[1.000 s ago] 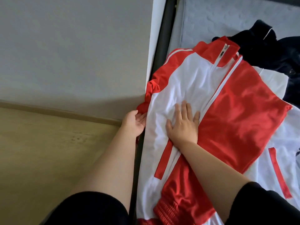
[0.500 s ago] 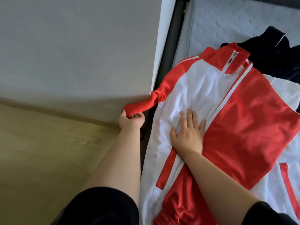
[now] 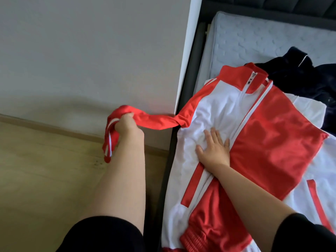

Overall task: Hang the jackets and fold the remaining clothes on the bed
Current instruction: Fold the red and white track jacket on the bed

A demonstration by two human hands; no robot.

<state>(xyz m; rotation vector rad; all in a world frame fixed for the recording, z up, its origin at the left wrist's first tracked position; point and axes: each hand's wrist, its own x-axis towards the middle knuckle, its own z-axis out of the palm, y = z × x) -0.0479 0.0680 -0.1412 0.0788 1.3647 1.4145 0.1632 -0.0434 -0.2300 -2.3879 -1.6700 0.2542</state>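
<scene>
Your left hand (image 3: 125, 124) is clenched round the red sleeve (image 3: 156, 122) of the red and white track jacket (image 3: 272, 135), holding it out sideways past the edge of the bed, over the wooden floor (image 3: 45, 179) and in front of the grey wall (image 3: 91, 51). The sleeve runs nearly taut from the jacket's shoulder to your fist, and its striped cuff end (image 3: 109, 146) hangs down below your fingers.

Your right hand (image 3: 214, 150) lies flat on the jacket's white chest panel, fingers straight and spread, pressing the cloth down just beside the zip line.

The jacket itself lies front up on the quilted grey mattress (image 3: 254, 37), close to the dark bed frame (image 3: 196, 60), with its red collar (image 3: 240, 77) pointing away from you. One half of the front is white, the other red. A dark navy garment (image 3: 300, 73) lies crumpled behind the collar, partly under the jacket's far side. Both your arms show black short sleeves at the bottom of the view.
</scene>
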